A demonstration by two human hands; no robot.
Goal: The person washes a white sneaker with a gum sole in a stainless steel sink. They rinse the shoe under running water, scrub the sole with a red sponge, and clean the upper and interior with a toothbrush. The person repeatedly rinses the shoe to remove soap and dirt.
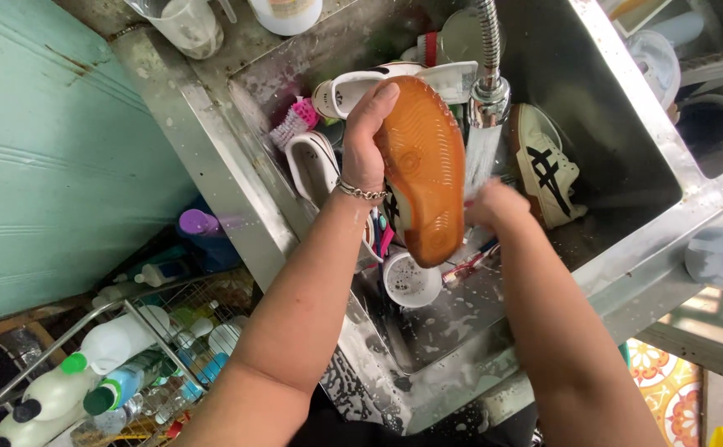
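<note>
Nearest the camera, two bare forearms reach down into a wet steel sink [237, 207] flecked with suds. The left hand [366, 145], a chain bracelet [360, 191] on its wrist, has its fingers wrapped tight around the side of a shoe [422, 165] held over the middle of the basin, its orange-brown rubber sole turned up toward the camera. The shoe's long axis runs nearly up and down in the picture, leaning a little; one rounded end points away toward the tap, the other down toward the near rim, and heel from toe cannot be told. The right hand [494, 207] presses against the shoe's right edge under the water stream [481, 157]; its fingers are hidden behind the shoe and blurred, so whether they are curled or spread cannot be told. Just below the held shoe sits a small round white cup [411, 281] full of foam, with a toothbrush-like brush [471, 263] lying beside it. Left of the wrist a white shoe [312, 161] lies against the sink wall, a pink brush [295, 122] above it. Right of the stream lies a cream shoe with black stripes [543, 174], and behind the fingertips another white shoe [353, 89]: four shoes in all. The flexible metal tap [489, 58] hangs over them. Outside the sink, at lower left, a wire rack [130, 314] holds several plastic bottles.
</note>
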